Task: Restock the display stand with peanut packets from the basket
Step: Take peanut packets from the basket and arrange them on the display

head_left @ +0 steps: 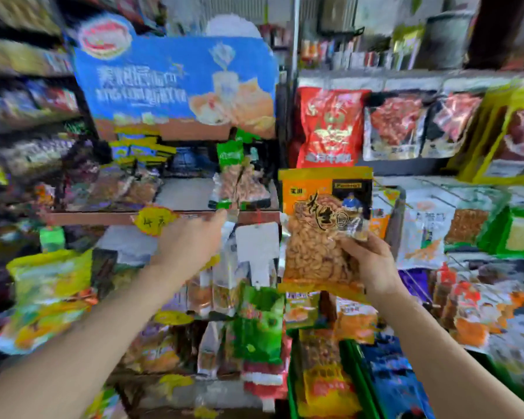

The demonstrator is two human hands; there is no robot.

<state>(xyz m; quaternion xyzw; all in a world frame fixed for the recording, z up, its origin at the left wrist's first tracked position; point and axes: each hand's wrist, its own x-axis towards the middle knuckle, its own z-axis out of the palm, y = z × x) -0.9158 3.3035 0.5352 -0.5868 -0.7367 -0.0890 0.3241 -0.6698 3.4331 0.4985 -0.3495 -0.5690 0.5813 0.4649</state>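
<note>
The view is blurred. My right hand (372, 264) grips an orange and yellow peanut packet (324, 231) upright, just right of the display stand's upper shelf (103, 217). My left hand (194, 237) reaches to that shelf's front edge, fingertips touching the bottom of a green-topped peanut packet (239, 179) lying on the shelf. Whether the left fingers hold it, I cannot tell. The green basket (357, 373) sits low at centre right with more yellow packets (324, 373) standing in it.
A blue cardboard header (176, 83) tops the stand. A yellow price tag (155, 220) hangs on the shelf edge. Lower stand tiers hold mixed snack bags (254, 322). Store shelves with red and foil bags (330, 125) stand at right, dark shelves at left.
</note>
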